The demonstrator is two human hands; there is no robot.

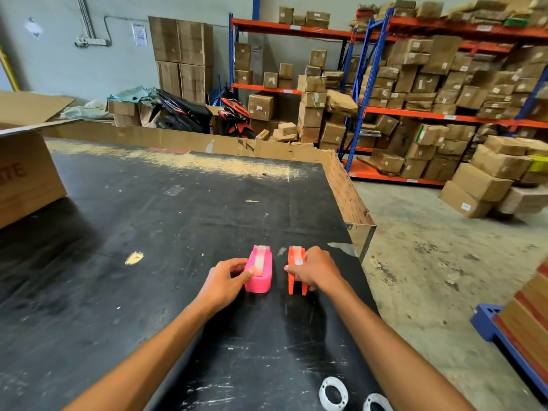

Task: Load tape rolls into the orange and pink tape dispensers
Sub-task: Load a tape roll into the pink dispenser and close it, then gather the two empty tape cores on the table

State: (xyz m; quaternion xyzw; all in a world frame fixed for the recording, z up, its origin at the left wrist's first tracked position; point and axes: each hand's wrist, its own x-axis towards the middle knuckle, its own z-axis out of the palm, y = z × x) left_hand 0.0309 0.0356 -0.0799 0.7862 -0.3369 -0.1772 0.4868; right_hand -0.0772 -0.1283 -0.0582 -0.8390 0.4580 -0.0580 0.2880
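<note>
A pink tape dispenser [260,271] stands on the black table [148,232] with a pale tape roll seated in its slot. My left hand [226,281] holds its left side, thumb on the roll. Just to the right stands an orange tape dispenser [295,262], also with a roll in it. My right hand [315,269] grips it from the right and covers its rear half. Two white empty tape cores [333,393] lie flat near the table's front edge.
A large open cardboard box [26,170] sits at the table's left. Cardboard walls edge the far and right sides of the table. Shelving racks full of boxes [430,93] stand behind, and a blue pallet [504,336] with stacked goods at the right.
</note>
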